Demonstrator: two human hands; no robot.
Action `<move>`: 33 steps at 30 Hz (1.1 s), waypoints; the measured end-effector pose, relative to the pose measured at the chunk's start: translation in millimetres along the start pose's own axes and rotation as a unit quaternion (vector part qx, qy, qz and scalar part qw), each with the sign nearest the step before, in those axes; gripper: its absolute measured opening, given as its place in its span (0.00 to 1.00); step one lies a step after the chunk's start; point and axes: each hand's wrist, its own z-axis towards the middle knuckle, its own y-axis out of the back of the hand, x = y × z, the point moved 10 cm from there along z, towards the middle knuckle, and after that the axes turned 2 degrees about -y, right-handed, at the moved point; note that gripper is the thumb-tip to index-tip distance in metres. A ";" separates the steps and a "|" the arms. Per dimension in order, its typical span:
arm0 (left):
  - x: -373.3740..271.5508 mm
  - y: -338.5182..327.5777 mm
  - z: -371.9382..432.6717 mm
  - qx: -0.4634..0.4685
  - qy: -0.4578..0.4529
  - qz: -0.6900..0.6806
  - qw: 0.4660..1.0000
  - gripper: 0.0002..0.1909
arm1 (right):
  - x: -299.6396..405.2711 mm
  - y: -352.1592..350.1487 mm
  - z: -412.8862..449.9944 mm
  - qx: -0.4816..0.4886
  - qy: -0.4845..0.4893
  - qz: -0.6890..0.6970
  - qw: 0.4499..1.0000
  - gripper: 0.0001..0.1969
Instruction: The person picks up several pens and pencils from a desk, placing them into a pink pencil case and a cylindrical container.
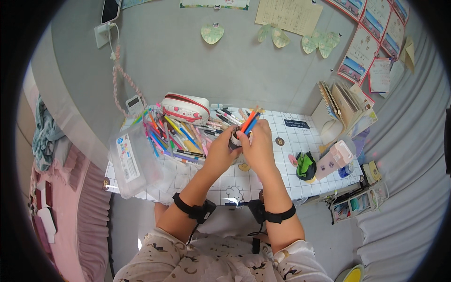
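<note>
My left hand (217,152) is wrapped around a small dark-and-white cylindrical holder (234,141) above the table. Against its mouth, my right hand (261,148) grips a few orange pencils or pens (249,121) and blue ones (252,124), their upper ends pointing away from me. Whether their lower ends are inside the holder is hidden by my fingers. To the left of my hands spreads a loose heap of coloured pens and markers (172,135). Behind that heap lies a white pencil case (185,108) with red trim and a heart pattern.
A clear plastic box (128,162) bearing a label stands at the table's left edge. On the right are a pink bottle (333,160), a small black pouch with green cloth (306,165) and upright notebooks (347,105). A white timer (134,103) leans near the wall.
</note>
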 end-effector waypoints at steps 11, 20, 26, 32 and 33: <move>-35.9 -4.5 -26.0 0.086 -0.101 0.050 0.990 0.34 | -23.2 57.9 -59.6 -0.194 0.017 0.206 0.959 0.39; -1.5 4.4 -46.9 0.113 -0.052 0.058 0.991 0.38 | -15.5 -21.1 -80.1 0.040 0.014 0.220 0.974 0.33; -1.5 9.1 -54.1 0.116 -0.024 0.054 0.991 0.41 | -39.2 -39.4 -80.9 0.064 -0.089 0.287 0.952 0.21; 27.4 20.7 -70.6 0.124 0.013 0.173 0.977 0.33 | -41.6 -27.6 -82.9 -0.031 -0.036 0.217 0.975 0.18; 30.3 18.5 -71.4 0.127 0.014 0.172 0.977 0.33 | -34.4 -21.6 -82.7 -0.046 -0.004 0.171 0.984 0.16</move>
